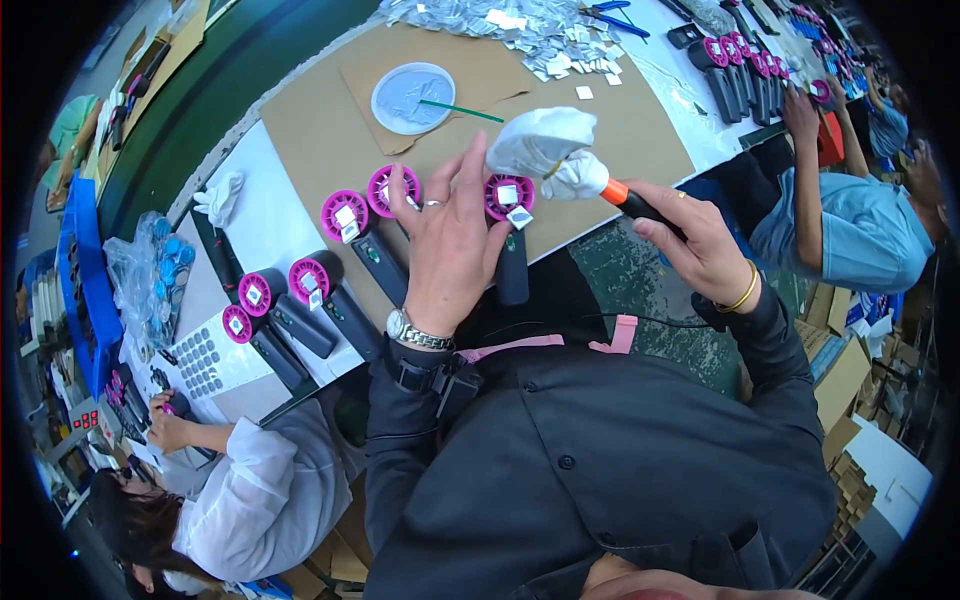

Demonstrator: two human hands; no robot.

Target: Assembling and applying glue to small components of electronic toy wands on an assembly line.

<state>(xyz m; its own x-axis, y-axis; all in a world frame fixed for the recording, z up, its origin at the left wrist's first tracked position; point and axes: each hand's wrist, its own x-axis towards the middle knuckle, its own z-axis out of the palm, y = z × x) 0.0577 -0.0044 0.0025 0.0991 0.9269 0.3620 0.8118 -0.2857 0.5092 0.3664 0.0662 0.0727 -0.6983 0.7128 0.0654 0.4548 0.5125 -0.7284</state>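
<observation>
- Head view: left hand lies flat, fingers spread, pinning a handheld fan on the bench; the fan sits at its fingertips, long axis running toward the person.
- Right hand grips an orange-handled tool, its cloth-wrapped tip just above the fan's magenta head.
- Fan: black handle, white square at centre.

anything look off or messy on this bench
Mostly orderly. The pile of small silver squares at the far edge is loose and scattered, with one stray square lying alone on the cardboard sheet. Nothing looks damaged.
</observation>
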